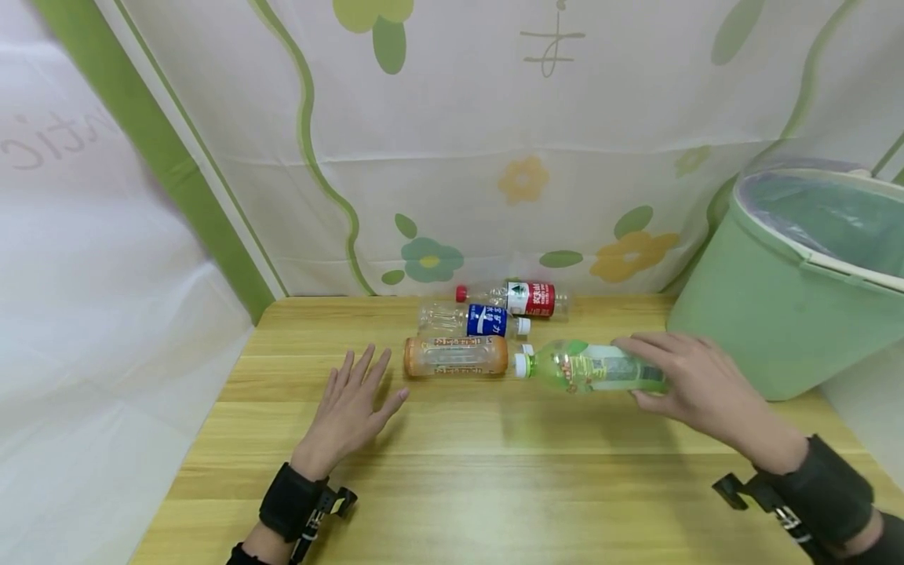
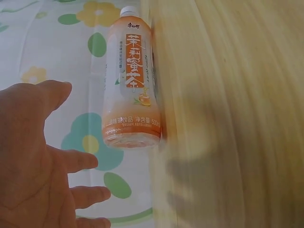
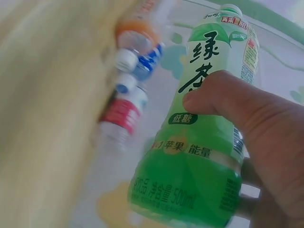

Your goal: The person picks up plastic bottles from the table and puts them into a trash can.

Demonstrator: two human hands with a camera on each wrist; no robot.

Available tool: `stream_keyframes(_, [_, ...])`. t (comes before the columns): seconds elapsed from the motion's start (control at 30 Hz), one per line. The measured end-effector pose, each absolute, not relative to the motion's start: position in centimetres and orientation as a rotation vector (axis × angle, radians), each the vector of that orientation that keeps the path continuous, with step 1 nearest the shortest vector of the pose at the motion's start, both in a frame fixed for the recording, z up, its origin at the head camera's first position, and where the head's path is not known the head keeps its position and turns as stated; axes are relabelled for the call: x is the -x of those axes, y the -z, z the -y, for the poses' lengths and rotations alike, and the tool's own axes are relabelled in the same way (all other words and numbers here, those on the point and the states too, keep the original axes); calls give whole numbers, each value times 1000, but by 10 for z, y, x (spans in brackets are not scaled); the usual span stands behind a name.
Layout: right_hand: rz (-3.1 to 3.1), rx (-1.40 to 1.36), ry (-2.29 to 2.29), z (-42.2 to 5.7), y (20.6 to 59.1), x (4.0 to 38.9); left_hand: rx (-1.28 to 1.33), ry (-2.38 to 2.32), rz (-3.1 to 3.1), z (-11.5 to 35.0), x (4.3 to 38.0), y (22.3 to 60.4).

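Observation:
My right hand (image 1: 695, 377) grips the lower part of a green tea bottle (image 1: 593, 367), thumb on its near side, its white cap pointing left. In the right wrist view the green label of the same tea bottle (image 3: 190, 156) shows large dark characters. My left hand (image 1: 349, 412) has its fingers spread, just left of an orange-labelled tea bottle (image 1: 455, 356) that lies on its side; the two are apart. Behind that one lie a clear bottle with a blue label (image 1: 486, 320) and, farther back, a red-labelled water bottle (image 1: 540, 299) with a red cap.
A green bin (image 1: 741, 298) with a clear liner stands at the right of the wooden table (image 1: 438, 486). A white cloth (image 1: 452, 188) printed with flowers hangs along the table's back edge. Each wrist wears a black strap with a small camera.

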State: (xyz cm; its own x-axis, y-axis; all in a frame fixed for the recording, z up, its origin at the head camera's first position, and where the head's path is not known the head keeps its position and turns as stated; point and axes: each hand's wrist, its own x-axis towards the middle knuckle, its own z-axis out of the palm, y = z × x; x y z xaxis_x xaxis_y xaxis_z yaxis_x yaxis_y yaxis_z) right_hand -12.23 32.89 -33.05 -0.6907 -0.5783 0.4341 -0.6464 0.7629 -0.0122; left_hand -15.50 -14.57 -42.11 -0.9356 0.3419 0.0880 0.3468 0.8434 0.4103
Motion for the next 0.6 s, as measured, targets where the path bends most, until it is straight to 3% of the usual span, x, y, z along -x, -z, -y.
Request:
stream_keyframes(0.43, [2418, -712, -45, -367, 219, 134, 563, 668, 3008, 145, 155, 417])
stream_keyframes(0.6, [2388, -576, -157, -393, 199, 143, 567, 668, 3009, 145, 156, 417])
